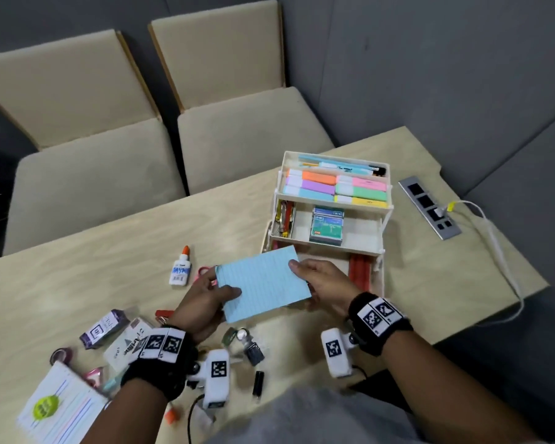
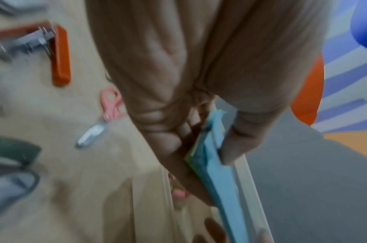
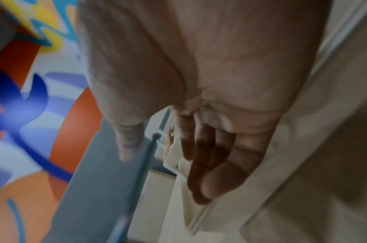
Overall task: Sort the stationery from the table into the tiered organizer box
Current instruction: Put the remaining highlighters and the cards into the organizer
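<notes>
A light blue lined note pad (image 1: 263,283) hangs level just above the table, in front of the cream tiered organizer box (image 1: 362,246). My left hand (image 1: 212,293) grips its left edge, thumb on top and fingers underneath. My right hand (image 1: 321,280) pinches its right edge the same way. The left wrist view shows the pad (image 2: 226,197) edge-on between thumb and fingers. In the right wrist view the pad (image 3: 99,180) lies under my thumb. The organizer's tiers are spread open: pastel highlighters (image 1: 334,187) on top, a staple box (image 1: 327,225) in the middle, red items (image 1: 361,270) at the bottom.
On the table to the left lie a glue bottle (image 1: 180,267), pink scissors (image 1: 202,271), a red stapler (image 1: 164,314), ink boxes (image 1: 104,328), tape rolls (image 1: 61,354) and an index card pack (image 1: 58,408). Binder clips (image 1: 253,350) sit near me. A socket strip (image 1: 430,206) with a cable is at the right.
</notes>
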A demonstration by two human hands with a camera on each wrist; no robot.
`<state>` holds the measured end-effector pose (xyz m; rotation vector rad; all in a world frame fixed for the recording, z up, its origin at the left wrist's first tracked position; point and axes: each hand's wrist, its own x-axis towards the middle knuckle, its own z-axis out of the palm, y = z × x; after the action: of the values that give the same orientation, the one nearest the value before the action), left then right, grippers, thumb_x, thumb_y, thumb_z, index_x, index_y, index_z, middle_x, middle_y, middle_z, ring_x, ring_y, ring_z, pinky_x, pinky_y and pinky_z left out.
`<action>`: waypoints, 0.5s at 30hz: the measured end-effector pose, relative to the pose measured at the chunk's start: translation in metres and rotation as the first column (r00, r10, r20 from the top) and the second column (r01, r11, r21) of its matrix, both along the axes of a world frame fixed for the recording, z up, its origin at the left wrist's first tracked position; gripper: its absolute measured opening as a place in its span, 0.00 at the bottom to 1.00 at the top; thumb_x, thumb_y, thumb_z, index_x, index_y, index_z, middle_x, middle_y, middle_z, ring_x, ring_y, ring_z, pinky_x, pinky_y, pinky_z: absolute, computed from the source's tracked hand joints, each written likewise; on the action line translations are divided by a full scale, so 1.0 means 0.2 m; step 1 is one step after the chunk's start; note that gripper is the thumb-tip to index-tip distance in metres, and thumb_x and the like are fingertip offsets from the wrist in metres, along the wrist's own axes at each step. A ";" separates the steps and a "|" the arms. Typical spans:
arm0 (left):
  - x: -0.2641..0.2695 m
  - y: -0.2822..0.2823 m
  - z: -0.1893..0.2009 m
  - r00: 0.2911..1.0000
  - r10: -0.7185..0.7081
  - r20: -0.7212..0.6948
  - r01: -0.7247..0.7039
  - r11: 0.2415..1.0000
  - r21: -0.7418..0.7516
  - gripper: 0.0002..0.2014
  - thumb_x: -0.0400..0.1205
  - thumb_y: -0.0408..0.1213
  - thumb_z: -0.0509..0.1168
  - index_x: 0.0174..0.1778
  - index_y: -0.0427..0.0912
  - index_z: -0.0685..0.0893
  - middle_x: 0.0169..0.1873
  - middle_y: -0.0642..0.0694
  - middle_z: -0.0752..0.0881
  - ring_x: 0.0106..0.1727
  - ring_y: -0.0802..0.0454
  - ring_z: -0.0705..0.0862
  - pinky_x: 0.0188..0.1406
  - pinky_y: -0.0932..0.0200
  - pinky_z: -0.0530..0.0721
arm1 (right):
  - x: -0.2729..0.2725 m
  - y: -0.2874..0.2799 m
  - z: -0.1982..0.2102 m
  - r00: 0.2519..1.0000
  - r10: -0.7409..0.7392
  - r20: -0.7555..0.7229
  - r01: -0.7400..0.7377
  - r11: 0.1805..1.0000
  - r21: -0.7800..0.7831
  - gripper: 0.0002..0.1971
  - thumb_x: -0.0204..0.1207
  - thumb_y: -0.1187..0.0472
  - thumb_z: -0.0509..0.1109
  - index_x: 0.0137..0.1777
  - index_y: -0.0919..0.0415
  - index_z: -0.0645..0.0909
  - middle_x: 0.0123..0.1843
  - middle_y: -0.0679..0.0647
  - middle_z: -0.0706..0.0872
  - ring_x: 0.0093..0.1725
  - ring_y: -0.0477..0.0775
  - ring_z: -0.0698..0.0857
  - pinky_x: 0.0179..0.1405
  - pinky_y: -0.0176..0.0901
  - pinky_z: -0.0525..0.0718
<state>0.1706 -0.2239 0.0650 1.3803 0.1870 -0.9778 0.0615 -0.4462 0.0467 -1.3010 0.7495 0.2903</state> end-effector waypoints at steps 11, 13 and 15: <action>-0.17 -0.54 -0.11 0.999 -0.031 -0.043 0.038 0.982 0.186 0.13 0.79 0.18 0.66 0.53 0.36 0.74 0.41 0.32 0.83 0.26 0.47 0.86 0.28 0.55 0.89 | -0.10 -0.33 -0.27 0.815 -0.580 -0.011 0.561 0.794 -0.235 0.08 0.71 0.68 0.81 0.45 0.61 0.85 0.47 0.62 0.92 0.41 0.60 0.92 0.47 0.55 0.92; -0.17 -0.58 -0.11 1.000 0.026 -0.009 -0.024 0.981 0.193 0.14 0.77 0.17 0.68 0.50 0.37 0.72 0.43 0.31 0.83 0.29 0.45 0.87 0.30 0.56 0.89 | -0.09 -0.32 -0.31 0.777 -0.630 -0.010 0.624 0.772 -0.120 0.08 0.70 0.69 0.82 0.45 0.62 0.85 0.47 0.62 0.92 0.47 0.60 0.93 0.54 0.55 0.91; -0.19 -0.63 -0.13 0.997 0.054 0.046 -0.063 0.973 0.224 0.14 0.76 0.18 0.70 0.45 0.36 0.72 0.44 0.32 0.82 0.33 0.44 0.88 0.33 0.57 0.90 | -0.09 -0.31 -0.37 0.795 -0.605 -0.030 0.597 0.791 -0.134 0.15 0.63 0.59 0.86 0.48 0.59 0.87 0.49 0.56 0.93 0.49 0.58 0.93 0.56 0.55 0.91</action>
<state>0.1326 -0.3501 0.0399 1.5909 0.3155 -0.8995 0.0434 -0.5076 -0.0267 -1.0942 1.2173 -0.2339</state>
